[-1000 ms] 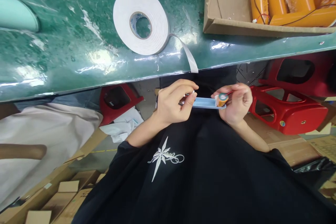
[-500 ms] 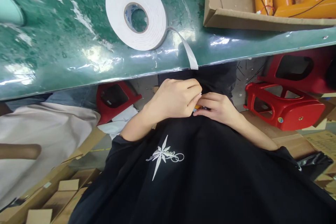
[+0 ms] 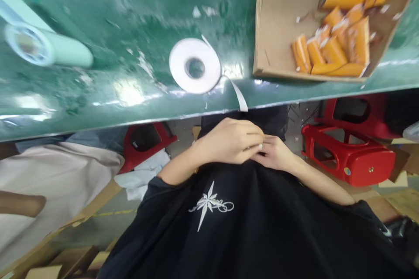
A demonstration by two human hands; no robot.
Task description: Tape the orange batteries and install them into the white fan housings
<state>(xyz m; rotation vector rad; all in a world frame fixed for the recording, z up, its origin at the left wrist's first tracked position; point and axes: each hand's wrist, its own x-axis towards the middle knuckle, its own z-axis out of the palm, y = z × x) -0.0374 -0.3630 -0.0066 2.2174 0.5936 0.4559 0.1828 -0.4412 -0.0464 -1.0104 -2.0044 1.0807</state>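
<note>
I see the tape roll (image 3: 195,66) on the desk (image 3: 98,91); right of it a box (image 3: 278,17), left of it a tube (image 3: 49,48); both hands below its edge.

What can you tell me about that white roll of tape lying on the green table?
The white tape roll lies flat on its side on the glossy green table, near the front edge. It is a wide ring of white, foam-like tape around a small round core whose inner wall looks bluish. A loose strip trails from its right side to the table edge and hangs just over it. Nothing else touches the roll; both hands are below the table edge, apart from it. The picture is slightly blurred.
</note>
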